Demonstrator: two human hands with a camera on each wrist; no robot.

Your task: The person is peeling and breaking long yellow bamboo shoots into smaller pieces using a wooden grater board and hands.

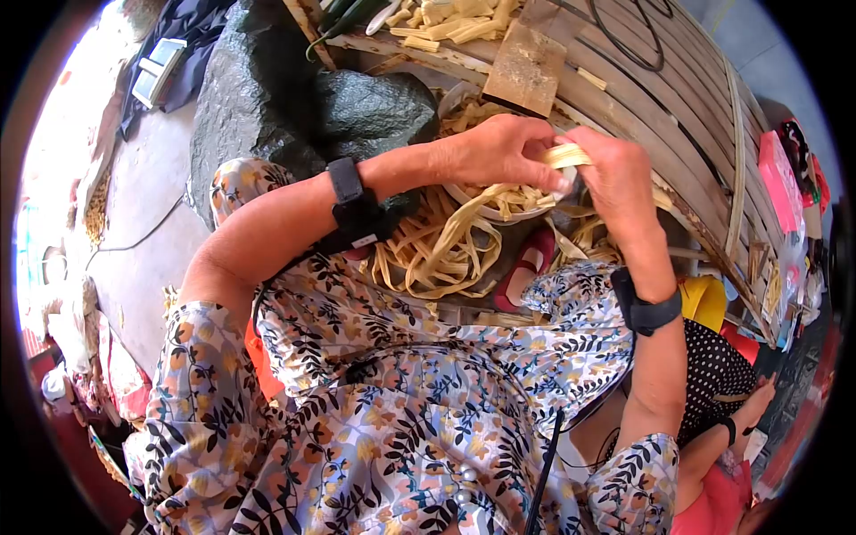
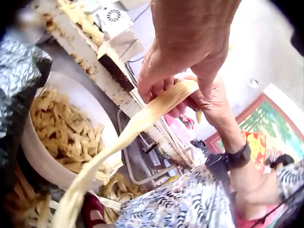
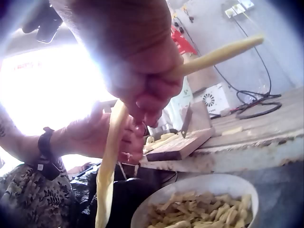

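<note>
A long pale yellow strip (image 1: 566, 157) runs between the two hands, above a white bowl. My left hand (image 1: 508, 153) pinches it between thumb and fingers; in the left wrist view the strip (image 2: 137, 124) hangs down past this hand (image 2: 187, 47). Curled fingers of my right hand (image 1: 617, 178) grip the strip too. In the right wrist view, a stiff end of the strip (image 3: 223, 55) sticks out from the right hand (image 3: 142, 61), and another length hangs below it, in front of the left hand (image 3: 90, 137). The fingertips are partly hidden.
The white bowl (image 3: 251, 190) holds short yellow pieces. Long strips (image 1: 437, 250) lie by a red shoe (image 1: 528, 267). A wooden block (image 1: 526, 71) rests on the slatted table (image 1: 664, 116). Dark plastic (image 1: 254, 98) covers something at the left. Another person's arm (image 1: 713, 446) is at lower right.
</note>
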